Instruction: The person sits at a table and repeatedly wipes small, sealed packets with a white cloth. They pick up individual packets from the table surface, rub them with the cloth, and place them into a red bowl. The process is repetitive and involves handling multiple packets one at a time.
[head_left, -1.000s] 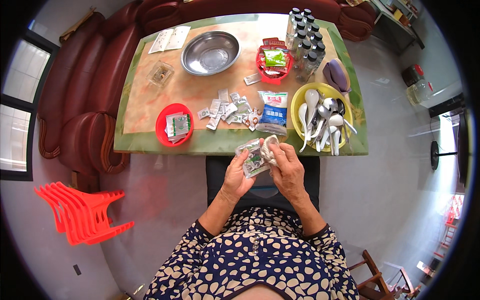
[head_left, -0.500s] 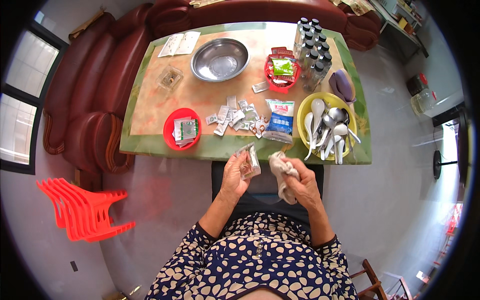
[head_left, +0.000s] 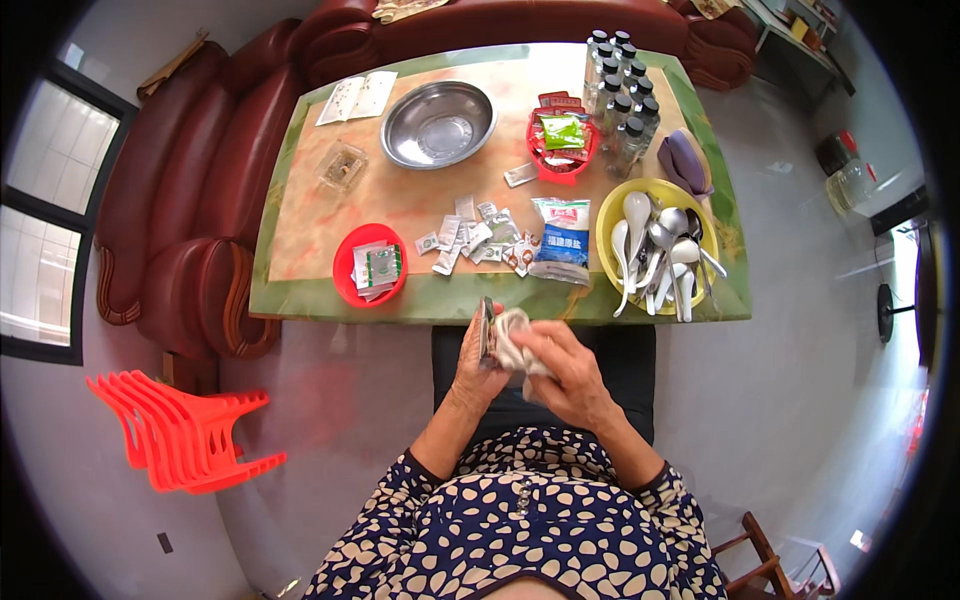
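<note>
One packet (head_left: 487, 335), now edge-on, shows in the head view, pinched by the left hand (head_left: 474, 370) near the table (head_left: 300, 301); the right hand (head_left: 570, 378), clasping a pale cloth (head_left: 512, 338), closes the earlier gap against it, so wiping apparently resumes.

Free tabletop (head_left: 412, 201) upper ctr btwn metal bowl (head_left: 438, 130) & packets (head_left: 449, 234); L hand (head_left: 476, 384), R hand (head_left: 570, 375) block just below ctr, bag (head_left: 562, 242) & yellow bowl (head_left: 604, 242) ctr-R.
</note>
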